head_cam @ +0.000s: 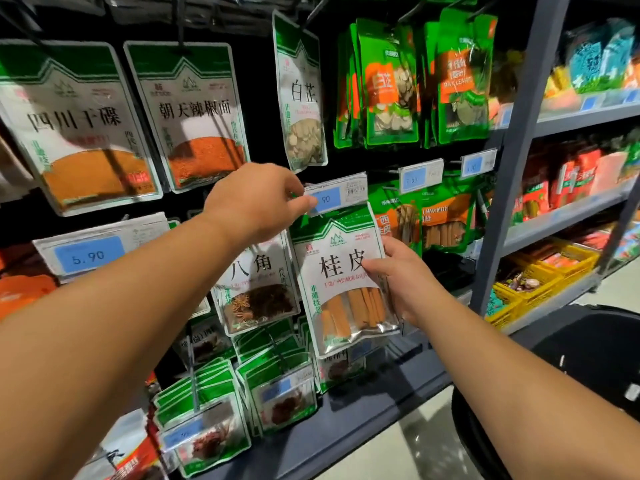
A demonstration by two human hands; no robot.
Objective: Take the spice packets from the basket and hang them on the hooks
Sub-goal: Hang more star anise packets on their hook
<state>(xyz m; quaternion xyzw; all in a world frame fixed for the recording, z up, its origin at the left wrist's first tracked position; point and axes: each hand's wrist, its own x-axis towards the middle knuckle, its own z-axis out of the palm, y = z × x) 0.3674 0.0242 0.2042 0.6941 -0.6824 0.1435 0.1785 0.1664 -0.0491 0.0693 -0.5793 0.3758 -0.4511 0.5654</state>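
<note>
The right hand (398, 278) grips the cinnamon packet (341, 275) at its right edge, thumb on the front face and fingers curled behind. The packet sits upright in the middle row of the rack (512, 168), toward the right upright, just beside the star anise packet (258, 289). Its top edge lies behind the price tag (336, 197). The left hand (256, 202) pinches the tag's left end between thumb and fingers. The black basket (595, 341) stands off the rack's lower right corner.
</note>
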